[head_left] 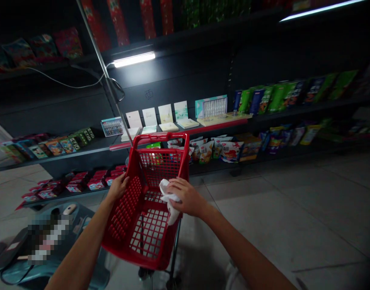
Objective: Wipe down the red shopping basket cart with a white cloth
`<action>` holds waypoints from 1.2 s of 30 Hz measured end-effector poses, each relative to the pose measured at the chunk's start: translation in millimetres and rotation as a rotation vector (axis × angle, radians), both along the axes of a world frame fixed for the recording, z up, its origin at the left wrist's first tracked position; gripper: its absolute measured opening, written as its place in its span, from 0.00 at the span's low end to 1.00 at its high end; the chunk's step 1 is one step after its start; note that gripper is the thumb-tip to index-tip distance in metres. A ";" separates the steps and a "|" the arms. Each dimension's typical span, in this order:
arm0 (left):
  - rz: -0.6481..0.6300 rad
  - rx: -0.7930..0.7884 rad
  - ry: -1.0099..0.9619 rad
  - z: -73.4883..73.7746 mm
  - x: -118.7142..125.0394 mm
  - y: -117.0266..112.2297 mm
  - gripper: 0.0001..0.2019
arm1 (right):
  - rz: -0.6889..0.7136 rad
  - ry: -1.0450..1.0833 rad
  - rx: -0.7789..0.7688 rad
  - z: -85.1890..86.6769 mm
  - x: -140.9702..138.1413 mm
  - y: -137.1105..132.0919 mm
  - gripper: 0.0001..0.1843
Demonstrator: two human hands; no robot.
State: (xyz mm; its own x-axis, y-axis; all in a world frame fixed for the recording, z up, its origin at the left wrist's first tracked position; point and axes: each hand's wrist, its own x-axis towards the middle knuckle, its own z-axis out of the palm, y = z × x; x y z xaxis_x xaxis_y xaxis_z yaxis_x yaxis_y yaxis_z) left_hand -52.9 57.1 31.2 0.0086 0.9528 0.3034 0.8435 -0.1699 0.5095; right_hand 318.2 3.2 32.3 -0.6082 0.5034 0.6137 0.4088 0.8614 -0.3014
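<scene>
A red plastic shopping basket on a wheeled frame stands in front of me, with nothing inside. My left hand grips its left rim. My right hand is closed on a crumpled white cloth and presses it against the right rim and inner wall of the basket. The basket's red handle rises at the far end.
Dark store shelves run across ahead, holding snack packets, boxes and cards. A metal pole leans in front of them under a lit strip lamp. A grey-blue object with cables lies at lower left. Tiled floor stretches to the right.
</scene>
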 end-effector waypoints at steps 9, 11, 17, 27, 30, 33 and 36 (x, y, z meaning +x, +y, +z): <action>0.194 0.003 0.489 24.7 33.7 -8.0 0.23 | -0.276 0.133 0.126 5.6 19.5 27.2 0.13; 0.245 0.078 0.476 31.9 49.2 -14.0 0.22 | -0.354 0.150 0.142 8.4 22.9 26.9 0.12; 0.245 -0.043 0.292 44.2 113.5 -76.0 0.21 | -0.608 0.252 0.208 10.5 34.5 25.7 0.11; -0.125 -0.225 0.233 -4.4 208.7 -162.7 0.20 | -0.816 0.615 0.136 2.3 59.5 32.0 0.22; -0.170 -0.247 0.243 -7.4 212.1 -153.5 0.18 | -0.844 0.658 0.143 -1.6 61.2 33.1 0.20; -0.166 -0.258 0.234 -6.4 209.4 -146.1 0.17 | -0.889 0.758 0.145 -7.8 72.6 40.1 0.18; -0.129 -0.253 0.265 -6.4 206.9 -140.2 0.20 | -1.007 0.909 0.116 -21.4 96.0 54.7 0.15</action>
State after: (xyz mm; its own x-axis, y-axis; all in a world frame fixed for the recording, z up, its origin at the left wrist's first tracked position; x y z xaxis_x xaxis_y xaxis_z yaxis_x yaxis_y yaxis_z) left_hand 154.0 -83.1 24.8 0.1793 0.9833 0.0297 0.9316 -0.1795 0.3161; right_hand 414.2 57.9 10.9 0.6272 0.4037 0.6661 0.5675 0.3488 -0.7458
